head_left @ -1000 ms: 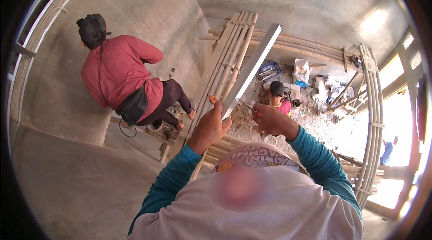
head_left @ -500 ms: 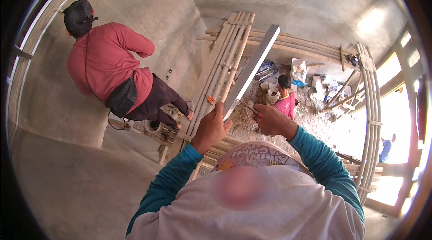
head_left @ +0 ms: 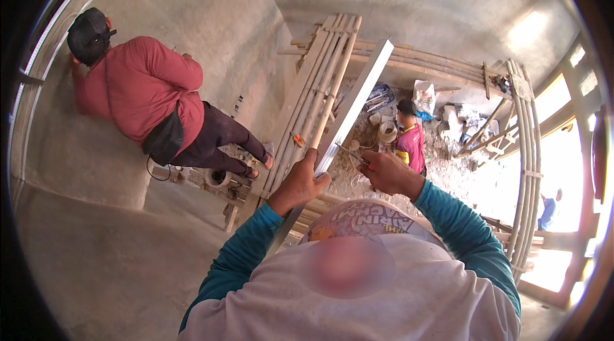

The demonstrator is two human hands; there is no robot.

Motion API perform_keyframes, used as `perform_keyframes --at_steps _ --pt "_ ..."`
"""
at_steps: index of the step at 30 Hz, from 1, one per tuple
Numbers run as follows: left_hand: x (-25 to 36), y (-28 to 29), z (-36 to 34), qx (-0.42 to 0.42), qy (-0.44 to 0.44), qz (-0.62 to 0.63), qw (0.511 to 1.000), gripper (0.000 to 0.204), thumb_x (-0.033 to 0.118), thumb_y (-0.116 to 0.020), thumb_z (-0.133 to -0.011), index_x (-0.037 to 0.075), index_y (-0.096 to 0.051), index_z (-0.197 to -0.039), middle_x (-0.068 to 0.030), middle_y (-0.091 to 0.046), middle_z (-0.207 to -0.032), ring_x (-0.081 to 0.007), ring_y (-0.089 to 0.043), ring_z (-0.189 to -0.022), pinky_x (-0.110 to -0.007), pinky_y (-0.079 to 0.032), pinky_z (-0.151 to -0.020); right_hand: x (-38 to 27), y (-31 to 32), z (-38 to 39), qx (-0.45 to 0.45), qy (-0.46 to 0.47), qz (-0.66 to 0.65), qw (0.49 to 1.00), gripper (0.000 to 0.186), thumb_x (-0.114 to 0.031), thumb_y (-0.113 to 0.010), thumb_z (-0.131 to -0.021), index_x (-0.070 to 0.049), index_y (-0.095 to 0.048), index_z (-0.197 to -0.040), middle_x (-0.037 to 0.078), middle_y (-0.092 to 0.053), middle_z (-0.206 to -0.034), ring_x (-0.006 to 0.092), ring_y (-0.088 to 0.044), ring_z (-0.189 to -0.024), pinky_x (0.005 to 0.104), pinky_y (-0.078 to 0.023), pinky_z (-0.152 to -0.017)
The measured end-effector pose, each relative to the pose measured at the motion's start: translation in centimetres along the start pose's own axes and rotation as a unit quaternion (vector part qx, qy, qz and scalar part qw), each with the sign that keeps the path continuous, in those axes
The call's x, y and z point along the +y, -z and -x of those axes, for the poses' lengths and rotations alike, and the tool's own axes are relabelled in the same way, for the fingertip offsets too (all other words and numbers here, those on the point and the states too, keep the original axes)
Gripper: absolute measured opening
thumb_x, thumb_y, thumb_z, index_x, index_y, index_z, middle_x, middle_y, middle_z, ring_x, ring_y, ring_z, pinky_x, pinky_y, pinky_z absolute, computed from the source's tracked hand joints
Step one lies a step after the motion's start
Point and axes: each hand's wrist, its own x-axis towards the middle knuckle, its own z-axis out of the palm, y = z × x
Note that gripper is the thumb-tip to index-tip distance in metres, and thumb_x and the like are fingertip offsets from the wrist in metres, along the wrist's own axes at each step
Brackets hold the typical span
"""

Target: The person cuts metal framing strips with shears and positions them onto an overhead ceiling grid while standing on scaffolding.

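Note:
A long silver metal profile (head_left: 361, 93) slants up and away in front of me, its lower end passing below my left hand. My left hand (head_left: 299, 182) is closed around it near that end. My right hand (head_left: 391, 173) grips a slim metal tool (head_left: 350, 151) with a reddish-orange part by the fingers; its kind I cannot make out. The tool's tip meets the right edge of the profile. Just left of the profile, an orange-handled hand tool (head_left: 298, 140) lies on the bamboo scaffold platform (head_left: 313, 101).
On the left, a co-worker in a red shirt (head_left: 137, 91) stands on the platform facing the wall, near a bucket (head_left: 218, 178). Below on the rubble-strewn floor is another person in pink (head_left: 410, 146). Bamboo poles (head_left: 526, 168) stand at right, before a bright opening with a person in blue (head_left: 549, 213).
The profile has shifted slightly left and turned, its tip a little lower. The red-shirted co-worker has leaned left toward the wall. The person in pink below has moved and turned.

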Motion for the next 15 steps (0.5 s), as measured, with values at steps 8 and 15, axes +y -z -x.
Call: perform_keyframes --at_steps 8,15 --pt "1.5 -0.5 -1.0 -0.079 0.067 0.249 0.963 0.032 0.016 -0.068 -0.092 0.001 -0.050 -0.114 -0.0076 -0.060 -0.084 -0.0186 -0.060 -0.065 -0.037 -0.050 -0.057 1.6 1.3 0.2 -0.003 0.027 -0.035 0.999 0.027 -0.028 -0.064 -0.098 -0.002 -0.063 -0.102 0.026 -0.068 -0.080 0.0491 -0.067 -0.083 0.0556 -0.053 -0.071" --pt "3.0 -0.4 -0.7 -0.119 0.150 0.297 0.935 0.029 0.020 -0.069 -0.095 0.002 -0.056 -0.114 -0.0070 -0.064 -0.086 -0.0131 -0.062 -0.064 -0.031 -0.049 -0.056 2.5 0.6 0.9 0.000 0.034 -0.050 0.998 0.024 -0.026 -0.066 -0.096 -0.004 -0.062 -0.104 0.025 -0.066 -0.077 0.0482 -0.067 -0.082 0.0547 -0.053 -0.071"
